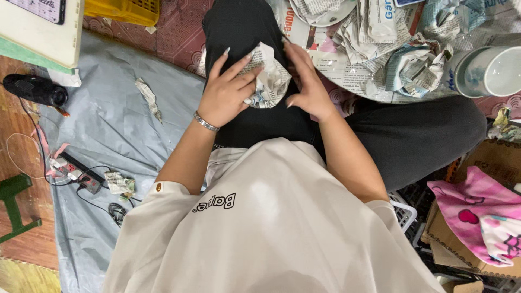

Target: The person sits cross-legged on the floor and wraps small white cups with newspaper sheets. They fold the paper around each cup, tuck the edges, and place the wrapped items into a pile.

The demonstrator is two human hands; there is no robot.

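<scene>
Cluttered floor, grey sheet (108,116). Newspaper bundle (268,81) clasped between left hand (225,92) and right hand (306,84). Could unravel if grip loosens; white cup (488,70) beyond right hand.

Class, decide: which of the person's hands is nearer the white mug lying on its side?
Right. The right hand is beside the newspaper bundle, closer to the white mug; the left hand is farther away.

White mug (491,70) (on its side) beside crumpled newspapers (380,32); power strip (76,173) left.
</scene>
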